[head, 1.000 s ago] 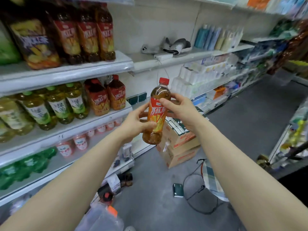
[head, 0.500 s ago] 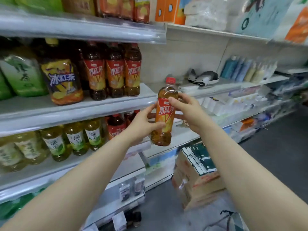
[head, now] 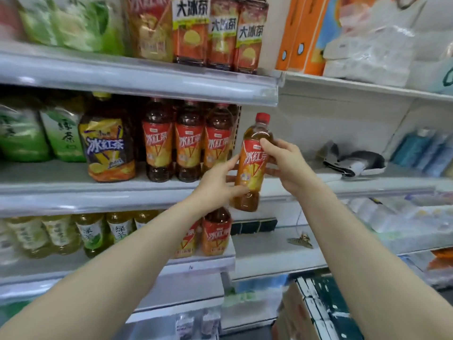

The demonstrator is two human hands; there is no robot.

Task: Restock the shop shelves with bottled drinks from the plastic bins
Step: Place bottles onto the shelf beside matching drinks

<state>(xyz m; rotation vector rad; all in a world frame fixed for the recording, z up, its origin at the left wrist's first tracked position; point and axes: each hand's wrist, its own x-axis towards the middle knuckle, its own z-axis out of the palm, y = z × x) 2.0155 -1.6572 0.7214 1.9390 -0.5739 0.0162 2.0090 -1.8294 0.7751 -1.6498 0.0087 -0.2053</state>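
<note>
Status: one unit in transit, not yet shelved. The iced tea bottle (head: 250, 165) sits at centre frame, off every shelf and in the air in front of the right end of the middle shelf (head: 98, 190). It is tilted slightly, with the red cap uppermost.

Hand state: the left hand (head: 215, 185) is curled round the lower half of the bottle. The right hand (head: 289, 163) pinches the bottle near the top of the label between thumb and fingers.

Completed stock, as visible:
- Middle shelf: a row of matching red-label bottles (head: 188, 141) stands just left of the held unit, beside a large bottle (head: 107, 141).
- Lower shelf (head: 208, 262): green tea bottles (head: 90, 234) at left and two more red-label bottles (head: 215, 231) below the hands.

Remaining: placement of this unit, probably with the matching row. The count left to shelve cannot be judged, because the plastic bins are out of view.

Containers: the held bottle is capped and filled nearly to the shoulder with amber liquid. A cardboard box (head: 294, 312) at lower right holds dark green and white packs (contents not identifiable).
</note>
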